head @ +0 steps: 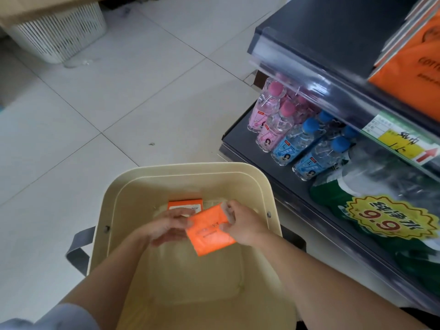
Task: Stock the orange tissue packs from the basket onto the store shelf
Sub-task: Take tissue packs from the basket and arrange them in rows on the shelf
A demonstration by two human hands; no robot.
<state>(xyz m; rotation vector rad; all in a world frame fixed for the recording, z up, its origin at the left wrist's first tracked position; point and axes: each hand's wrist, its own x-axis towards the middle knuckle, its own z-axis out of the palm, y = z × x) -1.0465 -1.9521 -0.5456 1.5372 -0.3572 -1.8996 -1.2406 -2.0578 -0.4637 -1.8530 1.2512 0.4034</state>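
While we looked down into the cream basket point(190, 166), our right hand point(242, 225) pinched an orange tissue pack point(209, 236) at its far right corner, with the thumb on one side and the fingers curled over the other. The pack was inside the basket, up off the bottom, with its flat printed face turned up to us. It looked almost as wide as it was long, so we could not pick its long side for sure. The line of small print on it ran from the low left up to the high right, and one corner pointed down toward us. Our left hand point(166, 226) was at the left edge of the pack with its fingers stretched toward it, but it was blurry, so we could not tell if it held the pack or only touched it. A second orange pack point(184, 204) lay flat on the bottom by the far wall. The basket stood on the tiled floor point(119, 103), just beside the dark store shelf point(321, 25). More orange packs point(414, 75) sat on the upper shelf, and pink-capped bottles point(264, 115) and blue-capped bottles point(295, 144) stood below.
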